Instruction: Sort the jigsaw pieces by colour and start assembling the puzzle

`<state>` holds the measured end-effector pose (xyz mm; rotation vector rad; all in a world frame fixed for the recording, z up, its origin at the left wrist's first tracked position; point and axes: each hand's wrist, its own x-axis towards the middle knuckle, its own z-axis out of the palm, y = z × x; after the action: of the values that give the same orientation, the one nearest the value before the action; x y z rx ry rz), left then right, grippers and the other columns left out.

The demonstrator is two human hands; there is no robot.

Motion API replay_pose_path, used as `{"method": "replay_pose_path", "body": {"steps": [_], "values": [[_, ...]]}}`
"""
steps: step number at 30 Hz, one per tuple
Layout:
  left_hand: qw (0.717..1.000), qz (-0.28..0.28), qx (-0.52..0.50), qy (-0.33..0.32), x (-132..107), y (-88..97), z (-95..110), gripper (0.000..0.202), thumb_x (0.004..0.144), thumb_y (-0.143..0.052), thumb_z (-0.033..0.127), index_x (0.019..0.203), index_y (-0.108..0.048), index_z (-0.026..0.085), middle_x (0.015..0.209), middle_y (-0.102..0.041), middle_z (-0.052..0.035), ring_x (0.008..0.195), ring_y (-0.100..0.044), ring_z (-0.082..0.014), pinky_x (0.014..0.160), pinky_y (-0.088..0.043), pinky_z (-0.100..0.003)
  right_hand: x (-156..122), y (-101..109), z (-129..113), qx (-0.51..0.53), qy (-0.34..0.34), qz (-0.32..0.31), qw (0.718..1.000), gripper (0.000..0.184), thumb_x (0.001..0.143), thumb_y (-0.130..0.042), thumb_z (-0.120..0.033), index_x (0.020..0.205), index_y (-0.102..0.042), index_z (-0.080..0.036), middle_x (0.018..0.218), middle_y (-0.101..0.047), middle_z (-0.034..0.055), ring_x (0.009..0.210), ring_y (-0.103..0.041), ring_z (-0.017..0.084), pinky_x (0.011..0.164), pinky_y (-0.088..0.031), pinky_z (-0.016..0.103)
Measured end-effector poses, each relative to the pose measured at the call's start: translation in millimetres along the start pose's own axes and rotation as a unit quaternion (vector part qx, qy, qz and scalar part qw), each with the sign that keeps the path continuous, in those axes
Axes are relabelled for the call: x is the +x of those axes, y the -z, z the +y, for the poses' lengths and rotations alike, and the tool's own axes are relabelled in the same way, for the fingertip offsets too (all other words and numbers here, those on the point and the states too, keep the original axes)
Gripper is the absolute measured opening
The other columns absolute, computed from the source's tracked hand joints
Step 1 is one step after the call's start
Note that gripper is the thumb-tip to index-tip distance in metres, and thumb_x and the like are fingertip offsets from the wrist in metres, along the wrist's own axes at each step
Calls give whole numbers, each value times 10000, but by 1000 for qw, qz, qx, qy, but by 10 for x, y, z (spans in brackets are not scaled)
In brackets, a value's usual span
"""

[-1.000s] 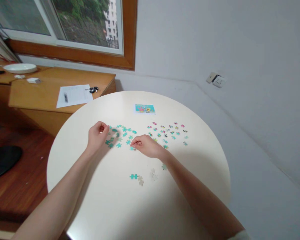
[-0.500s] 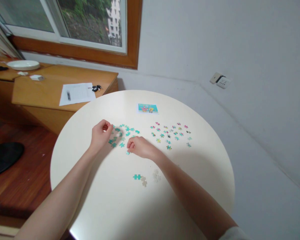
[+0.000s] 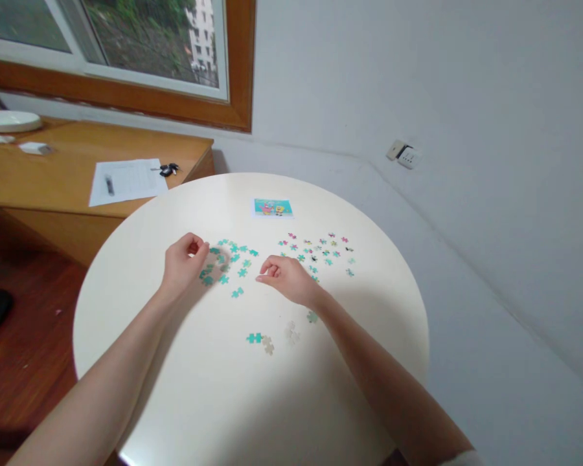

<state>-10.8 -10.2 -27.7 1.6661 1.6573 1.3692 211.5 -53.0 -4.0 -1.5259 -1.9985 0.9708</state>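
Note:
My left hand (image 3: pixel 183 260) rests on a round cream table (image 3: pixel 126 362) with its fingers curled into a pinch; what is in them is hidden. It sits at the left edge of a cluster of teal puzzle pieces (image 3: pixel 234 250). My right hand (image 3: pixel 285 277) hovers just right of that cluster, fingers curled and thumb against forefinger, with nothing visible in them. A single teal piece (image 3: pixel 237 292) lies a little left of its fingertips. Several multicoloured pieces (image 3: pixel 320 249) are spread beyond the right hand. A small cartoon picture card (image 3: pixel 272 207) lies at the far side.
Nearer me lie a teal piece (image 3: pixel 254 337) and pale pieces (image 3: pixel 291 333). A wooden desk (image 3: pixel 53 175) at the left holds a paper sheet (image 3: pixel 126 181), keys (image 3: pixel 168 169) and a white plate (image 3: pixel 7 120). A wall socket (image 3: pixel 403 154) is at the right.
My right hand has lifted off the single teal piece and drawn back to the right. The left hand has stayed curled by the teal cluster. The view has shifted slightly.

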Motion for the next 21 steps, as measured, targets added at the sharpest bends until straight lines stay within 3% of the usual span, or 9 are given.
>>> {"method": "replay_pose_path", "body": {"steps": [4, 9, 12, 16, 21], "values": [[1000, -22, 2, -15, -57, -17, 67, 175, 695, -508, 329, 577, -465, 208, 544, -502, 34, 561, -488, -122, 590, -410, -245, -308, 265, 198, -72, 1, 12, 997, 96, 770, -616, -129, 682, -595, -162, 630, -569, -28, 604, -516, 86, 593, -381, 202], [998, -49, 14, -27, -125, -34, 166, 172, 697, -495, 325, 574, -463, 211, 542, -512, 30, 561, -489, -126, 569, -406, -243, -646, 447, 331, -131, -36, -10, 991, 73, 738, -615, -90, 718, -617, -160, 682, -610, 1, 627, -545, 106, 608, -388, 218], [998, -53, 17, -24, -134, -40, 190, 170, 689, -494, 317, 560, -459, 211, 528, -504, 31, 547, -481, -126, 570, -408, -251, -736, 461, 361, -160, -70, 4, 985, 21, 762, -628, -154, 741, -626, -158, 710, -624, 20, 653, -557, 124, 618, -383, 231], [998, -56, 16, -26, -132, -48, 169, 162, 686, -503, 310, 561, -463, 216, 521, -503, 33, 543, -483, -131, 569, -409, -265, -751, 418, 380, -187, -96, 16, 977, 87, 768, -655, -241, 784, -617, -164, 714, -619, 23, 645, -549, 130, 605, -361, 238], [998, -53, 15, -35, -130, -57, 121, 167, 690, -504, 311, 558, -456, 222, 515, -493, 35, 539, -484, -132, 574, -410, -275, -739, 357, 385, -194, -120, 8, 974, 108, 752, -673, -203, 821, -596, -170, 782, -622, 29, 707, -555, 140, 635, -356, 240]]}}
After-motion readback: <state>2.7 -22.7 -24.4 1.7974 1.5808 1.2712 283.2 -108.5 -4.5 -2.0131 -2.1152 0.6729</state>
